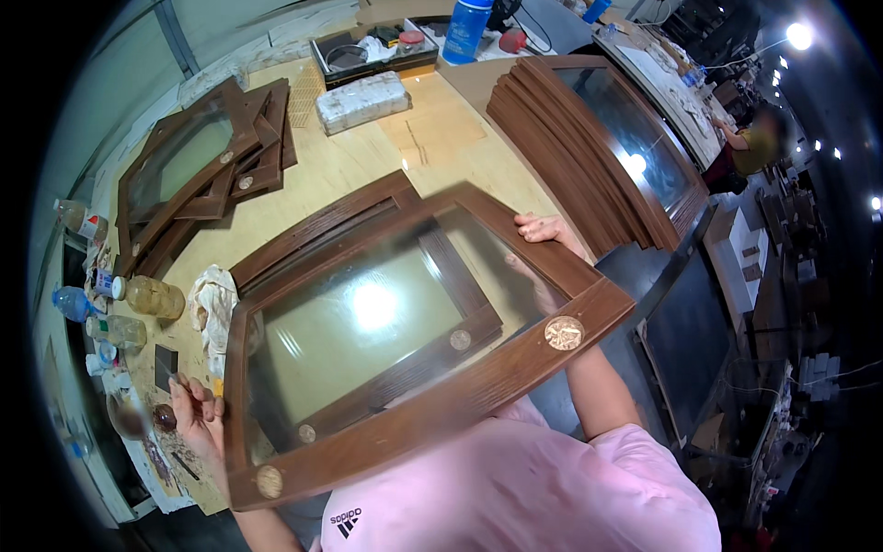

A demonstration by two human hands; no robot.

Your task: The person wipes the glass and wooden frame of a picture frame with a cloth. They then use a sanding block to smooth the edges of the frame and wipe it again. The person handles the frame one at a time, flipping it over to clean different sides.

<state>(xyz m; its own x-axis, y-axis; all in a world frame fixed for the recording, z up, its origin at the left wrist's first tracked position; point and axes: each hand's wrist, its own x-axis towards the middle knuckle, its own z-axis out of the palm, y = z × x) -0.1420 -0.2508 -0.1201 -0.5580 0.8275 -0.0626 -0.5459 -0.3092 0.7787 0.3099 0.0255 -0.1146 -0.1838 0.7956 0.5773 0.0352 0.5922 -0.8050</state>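
A brown wooden frame with a glass pane (432,402) is tilted up in front of me, with round gold medallions at its near corners. My right hand (552,237) grips its right side, fingers curled over the wood, and part of that hand shows through the glass. At the frame's lower left side is my left hand (200,416), its fingers pinched around something thin I cannot make out. Beneath the raised frame, another similar frame (322,227) lies on the table, partly seen through the glass.
Several frames are piled at the far left (241,138); a taller stack (561,138) stands at right. A wrapped white block (364,102), a tray (372,69) and a blue bottle (466,32) sit behind. Jars (152,297) and a cloth (213,308) line the left; a person (756,152) works far right.
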